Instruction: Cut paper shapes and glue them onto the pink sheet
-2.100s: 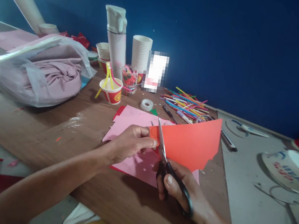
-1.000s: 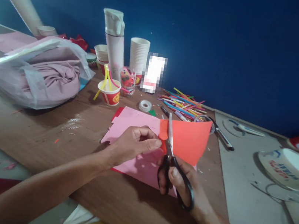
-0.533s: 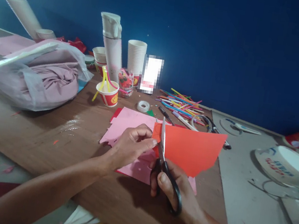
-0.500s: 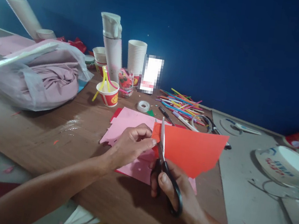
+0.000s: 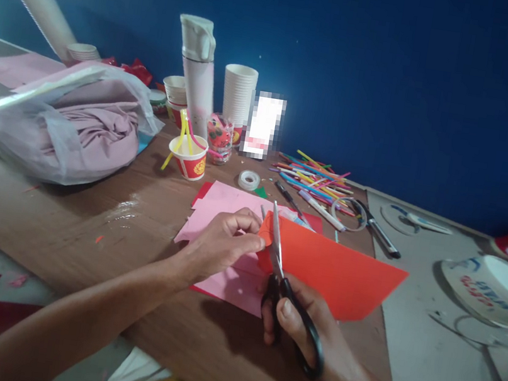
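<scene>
My left hand (image 5: 227, 241) pinches the left corner of an orange-red paper sheet (image 5: 338, 267) between thumb and fingers. In my right hand (image 5: 301, 318) are black-handled scissors (image 5: 277, 245), fingers through the loops, blades apart and pointing away from me. The blades straddle the sheet close to the left hand's fingertips. A faint drawn line shows near the sheet's held corner. Below the hands lie pink paper sheets (image 5: 218, 204) with red paper under them, partly hidden by the hands and the orange-red sheet.
Behind the paper are a tape roll (image 5: 249, 180), colored sticks (image 5: 317, 178), a marker (image 5: 322, 210) and a utility knife (image 5: 381, 232). A paper cup (image 5: 187, 158), a tall bottle (image 5: 196, 80) and stacked cups (image 5: 238, 99) stand farther back. Left lies a bagged pink cloth (image 5: 75, 138); right, a white bowl (image 5: 492, 290).
The orange-red sheet has turned, its right end swinging down toward me. The scissors have shifted slightly right and down, still around the sheet. The view has moved a little.
</scene>
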A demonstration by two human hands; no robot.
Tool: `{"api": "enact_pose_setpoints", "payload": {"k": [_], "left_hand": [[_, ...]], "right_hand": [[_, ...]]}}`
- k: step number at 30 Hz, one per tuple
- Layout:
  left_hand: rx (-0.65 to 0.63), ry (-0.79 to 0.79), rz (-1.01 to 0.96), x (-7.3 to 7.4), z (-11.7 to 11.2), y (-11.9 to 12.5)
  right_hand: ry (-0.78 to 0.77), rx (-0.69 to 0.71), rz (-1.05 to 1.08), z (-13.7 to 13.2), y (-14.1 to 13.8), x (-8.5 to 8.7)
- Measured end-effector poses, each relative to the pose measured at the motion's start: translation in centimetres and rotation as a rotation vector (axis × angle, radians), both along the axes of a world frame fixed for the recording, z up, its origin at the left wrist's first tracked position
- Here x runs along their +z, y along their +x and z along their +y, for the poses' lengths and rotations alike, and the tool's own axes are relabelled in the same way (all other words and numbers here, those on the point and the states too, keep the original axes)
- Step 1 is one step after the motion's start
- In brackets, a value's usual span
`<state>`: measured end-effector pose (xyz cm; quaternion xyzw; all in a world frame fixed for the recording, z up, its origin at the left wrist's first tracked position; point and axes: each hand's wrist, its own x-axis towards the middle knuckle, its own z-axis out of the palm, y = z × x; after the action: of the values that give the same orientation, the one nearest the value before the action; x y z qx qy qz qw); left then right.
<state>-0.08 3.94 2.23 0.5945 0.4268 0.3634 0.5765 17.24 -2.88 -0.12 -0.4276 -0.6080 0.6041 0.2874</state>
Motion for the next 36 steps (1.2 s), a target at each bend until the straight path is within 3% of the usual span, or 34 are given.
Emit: {"api": "enact_pose_setpoints", "payload": {"k": [21, 36], "left_hand": [[-0.052, -0.134, -0.025, 0.23, 0.37, -0.40], [-0.119, -0.174, -0.001, 0.30, 0.74, -1.01]], "right_hand": [[-0.031, -0.004, 0.010, -0.09, 0.21, -0.15], [0.004, 0.069, -0.026, 0.21, 0.51, -0.26]]}}
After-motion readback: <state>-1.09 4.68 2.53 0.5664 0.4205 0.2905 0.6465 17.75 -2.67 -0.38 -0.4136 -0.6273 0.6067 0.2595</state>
